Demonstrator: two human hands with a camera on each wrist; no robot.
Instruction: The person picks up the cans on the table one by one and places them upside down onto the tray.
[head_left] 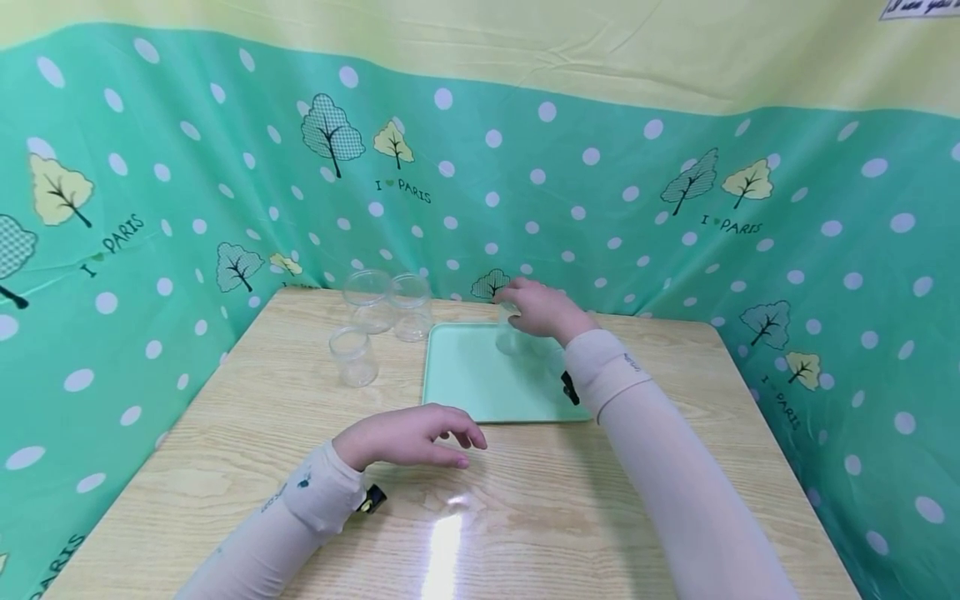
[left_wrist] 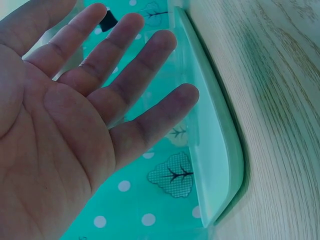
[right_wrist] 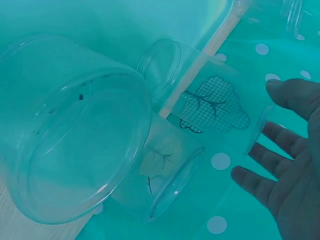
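Note:
My right hand (head_left: pixel 546 310) hovers over the back of a mint-green tray (head_left: pixel 480 383), fingers and thumb spread at the rim of a clear cylindrical jar (head_left: pixel 507 339). In the right wrist view, that slim jar (right_wrist: pixel 210 100) has the fingertips beside its mouth, and no firm grip shows. A larger clear jar (right_wrist: pixel 80 145) and another small clear jar (right_wrist: pixel 165 175) stand near it; the right sleeve mostly hides them in the head view. My left hand (head_left: pixel 412 437) is held above the table before the tray's front edge, palm bare and fingers loosely extended.
Left of the tray, on the wooden table (head_left: pixel 525 517), stand a wide clear jar (head_left: pixel 371 310), a narrower one (head_left: pixel 412 312) beside it, and a short one (head_left: pixel 355 358) nearer the front. A green dotted curtain (head_left: pixel 600 217) surrounds the table's back and sides.

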